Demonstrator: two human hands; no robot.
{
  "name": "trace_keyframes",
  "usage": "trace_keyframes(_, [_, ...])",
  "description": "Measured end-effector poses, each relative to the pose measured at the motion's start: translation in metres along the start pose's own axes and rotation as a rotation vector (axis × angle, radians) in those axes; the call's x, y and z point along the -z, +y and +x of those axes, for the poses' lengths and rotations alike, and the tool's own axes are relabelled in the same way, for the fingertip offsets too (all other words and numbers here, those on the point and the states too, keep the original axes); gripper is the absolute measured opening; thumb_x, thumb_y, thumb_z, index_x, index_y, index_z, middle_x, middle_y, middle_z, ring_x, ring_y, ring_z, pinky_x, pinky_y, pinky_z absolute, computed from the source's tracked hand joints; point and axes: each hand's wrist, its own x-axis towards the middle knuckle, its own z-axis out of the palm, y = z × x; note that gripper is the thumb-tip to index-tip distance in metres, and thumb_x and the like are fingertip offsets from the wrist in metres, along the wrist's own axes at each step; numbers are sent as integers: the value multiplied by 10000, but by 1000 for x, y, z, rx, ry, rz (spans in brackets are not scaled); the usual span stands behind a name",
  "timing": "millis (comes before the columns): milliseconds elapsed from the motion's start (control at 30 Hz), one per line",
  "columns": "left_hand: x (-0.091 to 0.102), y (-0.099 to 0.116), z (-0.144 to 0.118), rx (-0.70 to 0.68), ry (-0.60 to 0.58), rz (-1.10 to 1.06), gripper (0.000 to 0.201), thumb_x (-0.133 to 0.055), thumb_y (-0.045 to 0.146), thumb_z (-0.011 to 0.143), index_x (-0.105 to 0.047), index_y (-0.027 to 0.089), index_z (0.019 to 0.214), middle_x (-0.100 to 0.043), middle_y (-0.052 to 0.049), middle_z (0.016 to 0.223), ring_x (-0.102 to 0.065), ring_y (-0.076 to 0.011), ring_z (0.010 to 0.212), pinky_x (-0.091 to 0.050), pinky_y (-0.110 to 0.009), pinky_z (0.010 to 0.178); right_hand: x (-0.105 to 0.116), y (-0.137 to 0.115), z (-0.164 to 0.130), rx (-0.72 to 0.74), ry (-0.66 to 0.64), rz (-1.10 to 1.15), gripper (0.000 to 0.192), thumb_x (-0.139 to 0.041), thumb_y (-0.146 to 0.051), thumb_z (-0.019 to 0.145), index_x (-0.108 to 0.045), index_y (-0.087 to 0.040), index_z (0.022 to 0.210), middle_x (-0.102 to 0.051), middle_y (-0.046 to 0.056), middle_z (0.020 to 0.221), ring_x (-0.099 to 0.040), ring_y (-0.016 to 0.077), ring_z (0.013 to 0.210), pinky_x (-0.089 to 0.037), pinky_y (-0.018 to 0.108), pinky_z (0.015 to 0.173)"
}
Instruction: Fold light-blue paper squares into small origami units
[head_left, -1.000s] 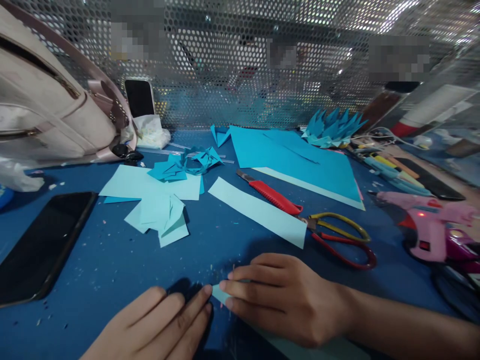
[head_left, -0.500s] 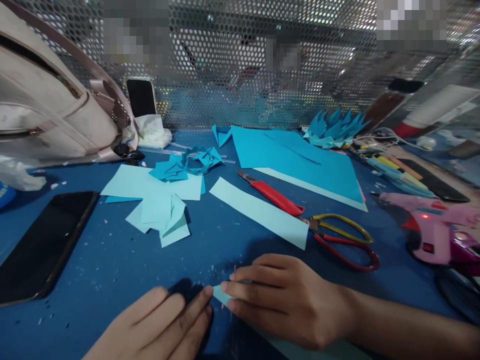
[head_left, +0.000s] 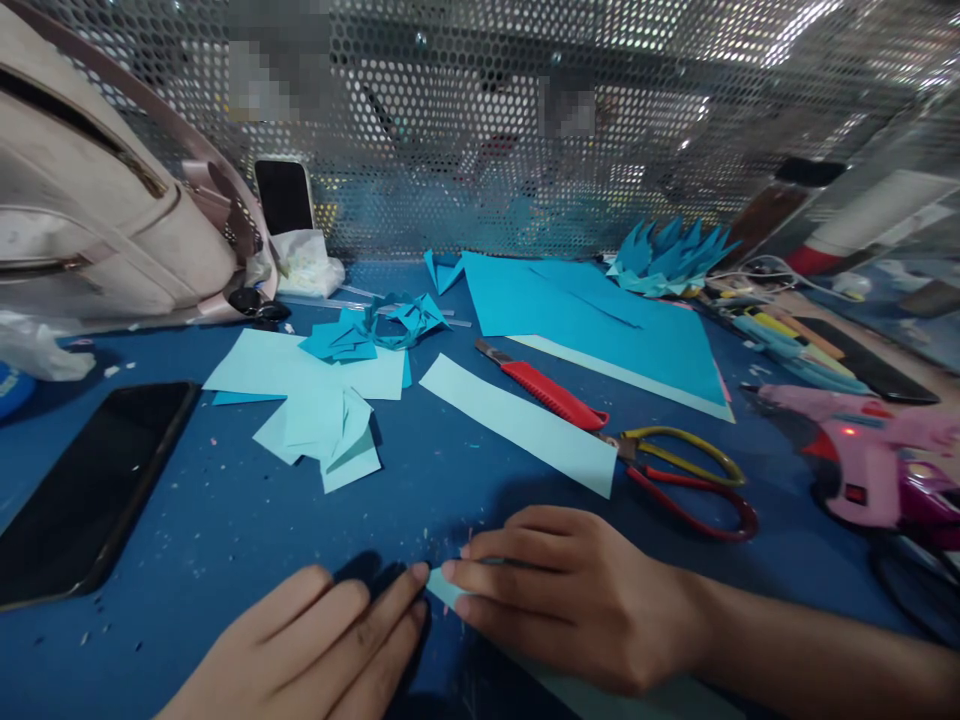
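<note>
Worktop inventory, blue mat, near edge first.

- Right hand: lying flat, fingers extended and together, pressing down a pale blue paper strip at the near edge. No grip — the palm and fingers are covering most of the strip; only its left tip and a sliver by the wrist are showing.
- Left hand: also open and flat, fingertips touching the strip's exposed tip, just beside the right fingers.
- Paper strip, handling note: judged very light, thin and limp, creasing easily and liable to slide on the mat; best held by pressing flat, or pinched at the free left tip.
- Second pale strip: lying diagonally mid-worktop, apart from the hands.
- Red utility knife and scissors with yellow and red handles: lying end to end right of that strip.
- Cut squares and folded pieces: heaped left of centre.
- Large cyan sheets: stacked toward the far edge; folded spiky pieces behind them.
- Pink glue gun: resting at the right edge, indicator glowing.
- Black phone: lying face up at the left edge.
- Beige bag: occupying the far left corner, against the perforated metal screen.
</note>
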Motion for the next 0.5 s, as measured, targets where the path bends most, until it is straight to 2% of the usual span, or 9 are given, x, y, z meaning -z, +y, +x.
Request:
trace_keyframes(233, [0,-1,0,-33,-49,5,395,-322,374,1052,-672,223,1156,-688,53,1239,-574,-164,941,-349,-354,871,1,-1,-1,-21,-17,-30,304,-435,-221,995,-739,-211,991,-708,-37,1174,-672,128,994,-571,233,743])
trace_keyframes(500, [3,1,7,-30,-112,16,386,-288,320,1064,-604,243,1273,-671,56,1270,-563,-167,959,-340,-357,846,0,1,-1,-17,-9,27,265,-467,-225,987,-726,-172,997,-720,-6,1148,-665,143,987,-569,261,764])
